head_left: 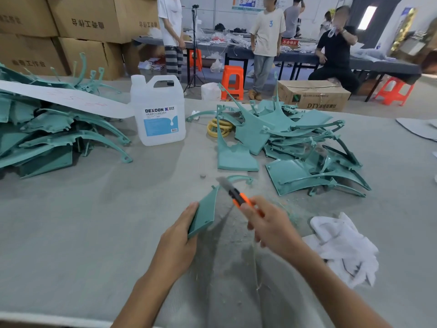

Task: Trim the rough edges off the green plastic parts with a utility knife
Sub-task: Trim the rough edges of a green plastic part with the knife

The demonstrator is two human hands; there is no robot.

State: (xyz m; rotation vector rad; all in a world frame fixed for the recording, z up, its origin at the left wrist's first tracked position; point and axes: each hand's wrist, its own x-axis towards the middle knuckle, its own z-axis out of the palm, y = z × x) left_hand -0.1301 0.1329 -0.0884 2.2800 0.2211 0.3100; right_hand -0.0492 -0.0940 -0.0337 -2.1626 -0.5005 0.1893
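Part in hand: one green plastic part (pixel 204 210) was held tilted above the grey table (pixel 71 221), close to the person and between the two heaps.
Left hand: the left hand (pixel 179 235) gripped the part's lower end, thumb along its left edge and fingers curled behind it.
Right hand: the right hand (pixel 269 223) was wrapped round an orange utility knife (pixel 238 197). The extended blade was blurred and lay by the part's upper curved edge; contact could not be confirmed.
Evidence of work done: fine green shavings (pixel 290 209) lay on the table just right of the knife, which suggested that trimming was under way.
Right heap (pixel 295 143): many green parts lay loosely piled beyond the hands.
Left heap (pixel 47 129): a further stack lay partly under a white sheet.
Trimmed or untrimmed: neither heap could be told apart by its edges at this distance.
Estimated stage: mid-task, with one part being worked and a large number probably left.
Other items: a clear jug (pixel 158 112) stood between the heaps, and a white cloth (pixel 343 247) lay at the right.
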